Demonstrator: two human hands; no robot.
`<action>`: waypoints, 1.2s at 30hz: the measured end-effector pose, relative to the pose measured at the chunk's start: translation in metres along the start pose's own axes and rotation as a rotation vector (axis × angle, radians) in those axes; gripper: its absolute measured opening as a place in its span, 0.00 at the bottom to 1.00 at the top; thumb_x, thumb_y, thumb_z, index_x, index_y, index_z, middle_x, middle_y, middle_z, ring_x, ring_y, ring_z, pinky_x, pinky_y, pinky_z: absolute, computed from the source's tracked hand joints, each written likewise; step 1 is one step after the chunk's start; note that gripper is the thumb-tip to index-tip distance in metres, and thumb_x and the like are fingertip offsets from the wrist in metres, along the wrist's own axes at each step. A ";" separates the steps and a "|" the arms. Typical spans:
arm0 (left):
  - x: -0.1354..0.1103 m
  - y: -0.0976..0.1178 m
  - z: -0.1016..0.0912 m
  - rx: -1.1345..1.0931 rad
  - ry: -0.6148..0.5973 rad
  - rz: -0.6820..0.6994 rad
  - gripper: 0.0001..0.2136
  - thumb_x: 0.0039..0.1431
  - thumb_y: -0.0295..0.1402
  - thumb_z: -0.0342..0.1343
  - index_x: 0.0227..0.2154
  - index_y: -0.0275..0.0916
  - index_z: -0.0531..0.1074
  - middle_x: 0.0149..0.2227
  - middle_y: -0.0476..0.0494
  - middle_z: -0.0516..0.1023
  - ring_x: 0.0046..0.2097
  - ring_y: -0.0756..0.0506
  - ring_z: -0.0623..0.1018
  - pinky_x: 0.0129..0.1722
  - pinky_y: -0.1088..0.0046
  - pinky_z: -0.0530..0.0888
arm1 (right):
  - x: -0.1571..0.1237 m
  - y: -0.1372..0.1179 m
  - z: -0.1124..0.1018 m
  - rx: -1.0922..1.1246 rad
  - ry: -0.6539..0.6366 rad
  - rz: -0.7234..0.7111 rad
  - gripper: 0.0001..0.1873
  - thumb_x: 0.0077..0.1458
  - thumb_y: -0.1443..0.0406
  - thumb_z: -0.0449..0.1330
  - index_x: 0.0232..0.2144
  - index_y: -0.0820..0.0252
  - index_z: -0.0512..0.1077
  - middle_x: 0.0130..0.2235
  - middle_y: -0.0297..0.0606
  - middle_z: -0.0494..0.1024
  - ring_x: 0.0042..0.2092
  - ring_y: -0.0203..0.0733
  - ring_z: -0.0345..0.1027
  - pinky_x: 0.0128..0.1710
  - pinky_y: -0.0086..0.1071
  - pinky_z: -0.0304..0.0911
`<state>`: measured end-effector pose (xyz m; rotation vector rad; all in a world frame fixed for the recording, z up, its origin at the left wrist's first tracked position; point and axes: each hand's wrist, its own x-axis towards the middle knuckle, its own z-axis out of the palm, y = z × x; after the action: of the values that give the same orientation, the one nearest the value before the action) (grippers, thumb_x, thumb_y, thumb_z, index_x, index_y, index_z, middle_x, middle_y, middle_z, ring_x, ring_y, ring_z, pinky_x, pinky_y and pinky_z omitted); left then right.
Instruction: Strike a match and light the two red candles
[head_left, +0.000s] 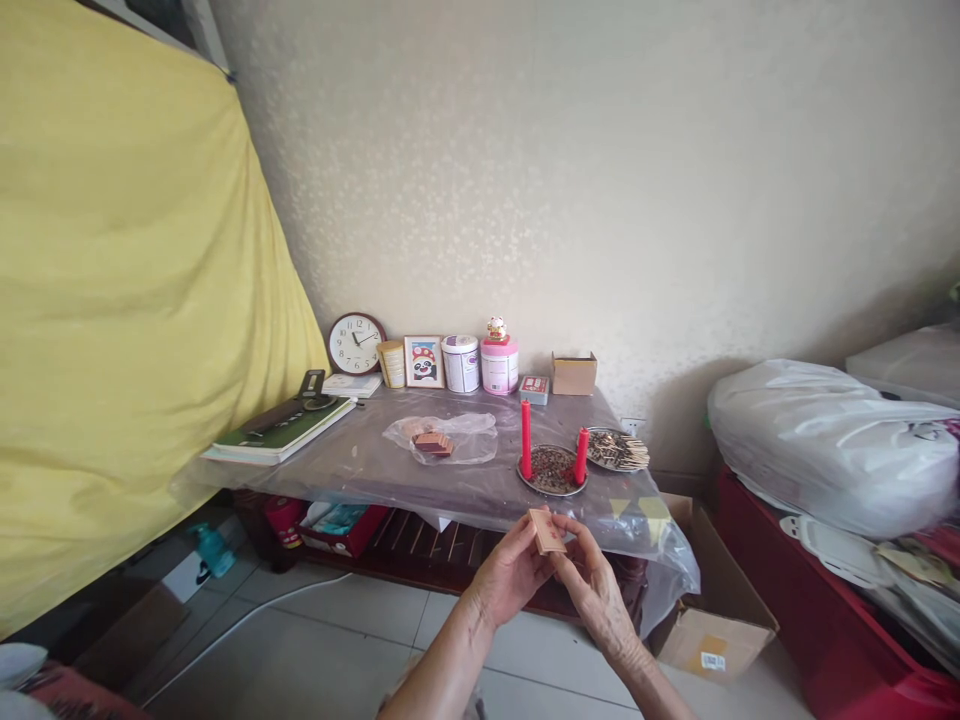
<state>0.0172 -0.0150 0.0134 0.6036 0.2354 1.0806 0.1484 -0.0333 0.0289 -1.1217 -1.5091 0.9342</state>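
Observation:
My left hand and my right hand both grip a small tan matchbox with red print, held up in front of the table's near edge. The fingers are closed around its sides, and the palms partly hide its lower end. Just beyond it, a metal plate bears a tall red candle and a shorter red candle, both upright with no flame that I can see. To its right, a second plate carries many matchsticks. Several brownish-red small boxes lie on a clear plastic bag.
Along the wall stand a clock, a framed panda picture, canisters and a small cardboard box. A green book lies left on the plastic-covered table. A carton sits on the floor at right.

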 end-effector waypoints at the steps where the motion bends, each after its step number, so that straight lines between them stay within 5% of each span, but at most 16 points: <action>1: 0.000 0.000 0.000 0.002 0.006 0.002 0.16 0.58 0.37 0.51 0.49 0.40 0.66 0.51 0.39 0.71 0.52 0.40 0.71 0.50 0.66 0.64 | 0.000 0.000 0.000 0.006 0.005 0.010 0.19 0.52 0.60 0.56 0.47 0.56 0.65 0.40 0.37 0.76 0.37 0.41 0.69 0.36 0.30 0.65; 12: -0.001 0.000 0.003 0.033 0.010 0.002 0.16 0.59 0.36 0.50 0.50 0.41 0.64 0.48 0.41 0.72 0.50 0.41 0.72 0.46 0.68 0.66 | 0.000 0.003 0.004 0.051 0.043 0.026 0.19 0.51 0.59 0.56 0.46 0.58 0.66 0.32 0.34 0.75 0.34 0.41 0.69 0.33 0.30 0.64; 23: -0.002 0.001 0.006 0.015 -0.008 -0.003 0.17 0.58 0.35 0.51 0.50 0.41 0.65 0.48 0.40 0.73 0.50 0.41 0.72 0.49 0.65 0.64 | -0.002 0.002 0.005 -0.012 0.080 -0.008 0.18 0.52 0.59 0.56 0.45 0.58 0.66 0.34 0.37 0.77 0.35 0.42 0.70 0.35 0.32 0.66; 30: -0.005 0.006 0.007 -0.017 0.032 -0.015 0.17 0.59 0.36 0.50 0.50 0.40 0.65 0.43 0.40 0.75 0.45 0.44 0.74 0.47 0.66 0.66 | 0.003 -0.012 -0.014 0.149 -0.140 0.019 0.24 0.50 0.59 0.59 0.49 0.57 0.62 0.32 0.34 0.75 0.35 0.41 0.69 0.35 0.32 0.66; 36: -0.006 0.006 0.003 -0.063 0.026 -0.181 0.19 0.60 0.37 0.48 0.53 0.37 0.63 0.38 0.39 0.76 0.38 0.47 0.75 0.39 0.71 0.69 | 0.014 -0.004 -0.028 0.249 0.007 0.123 0.17 0.47 0.53 0.61 0.35 0.59 0.71 0.34 0.34 0.75 0.29 0.35 0.66 0.33 0.30 0.64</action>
<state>0.0109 -0.0196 0.0186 0.5021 0.2729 0.9184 0.1742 -0.0203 0.0423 -1.0430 -1.2879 1.1667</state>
